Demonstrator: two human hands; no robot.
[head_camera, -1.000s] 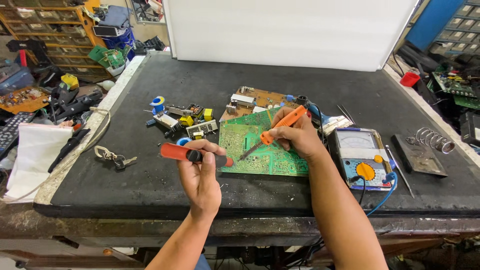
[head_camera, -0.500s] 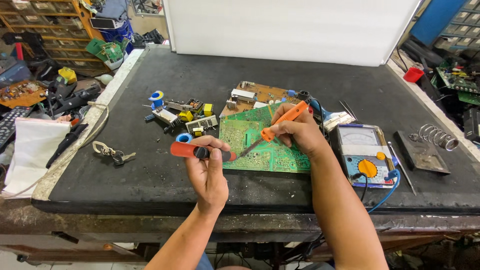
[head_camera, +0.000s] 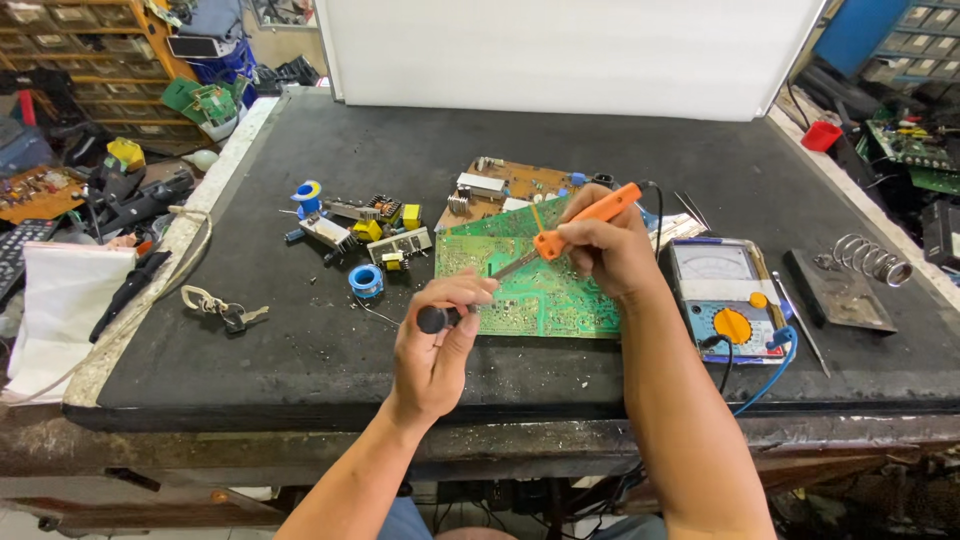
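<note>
**A:** What do you have closest to you?

**B:** My left hand (head_camera: 435, 345), just over the near part of the desk (head_camera: 300, 370). Its fingers are curled tight around a tool with a black round end (head_camera: 432, 320); I see only that dark end poking out to the left of my fist, so I can't tell what kind of tool it is. The fingertips sit at the near left edge of the green circuit board (head_camera: 530, 285).

**A:** And the other hand?

**B:** My right hand (head_camera: 605, 250) is a little farther out, above the board. It is clamped like a pen grip on the orange soldering iron (head_camera: 585, 215); the handle slants up to the right and the metal tip points down-left onto the board, close to my left fingertips.

**A:** Where does the board lie?

**B:** Flat on the dark desk, about the middle, solder side up. Just to its right is an analogue multimeter (head_camera: 725, 300) with an orange dial, and a blue lead curls off its near corner. Right of that lies a dark flat base with a coil-spring iron stand (head_camera: 870, 260).

**A:** To the left?

**B:** A small blue ring (head_camera: 365, 280) near the board, then a scatter of loose components (head_camera: 370, 230), some yellow, and a blue spool (head_camera: 307, 195). Well apart, toward the left edge, a bunch of keys (head_camera: 225, 310).

**A:** Farther back?

**B:** A brown circuit board (head_camera: 510, 185) touches the far edge of the green one. Beyond it stands a white panel (head_camera: 560, 50) across the back of the desk.
</note>
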